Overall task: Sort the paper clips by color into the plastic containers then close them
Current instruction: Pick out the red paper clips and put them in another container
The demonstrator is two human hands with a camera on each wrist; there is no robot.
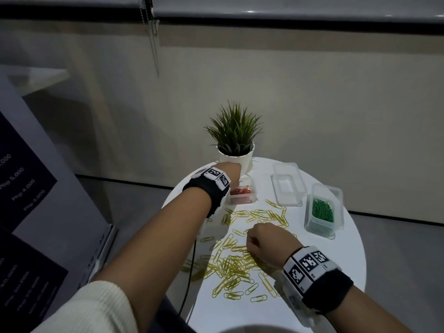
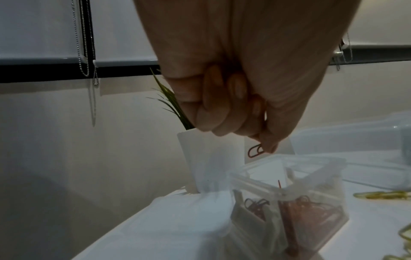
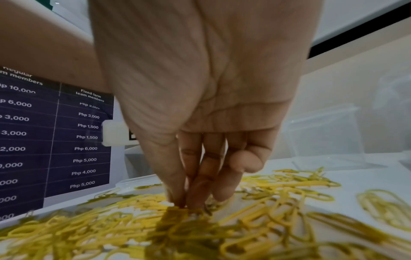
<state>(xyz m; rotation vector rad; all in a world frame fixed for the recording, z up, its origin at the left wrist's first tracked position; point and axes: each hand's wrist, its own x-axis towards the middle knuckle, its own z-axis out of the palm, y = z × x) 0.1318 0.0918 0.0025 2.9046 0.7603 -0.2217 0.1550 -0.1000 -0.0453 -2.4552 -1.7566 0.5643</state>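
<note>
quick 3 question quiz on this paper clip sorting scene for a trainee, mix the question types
1. True or false: the left hand pinches a red paper clip above the container of red clips.
2. Multiple choice: which colour of clips lies loose on the table? A) green B) yellow C) red
3. Fill in: the right hand has its fingertips down in the ____ clips.

Key: 1 true; 2 B; 3 yellow. The green clips are already in their container, and a clear container stands empty.
</note>
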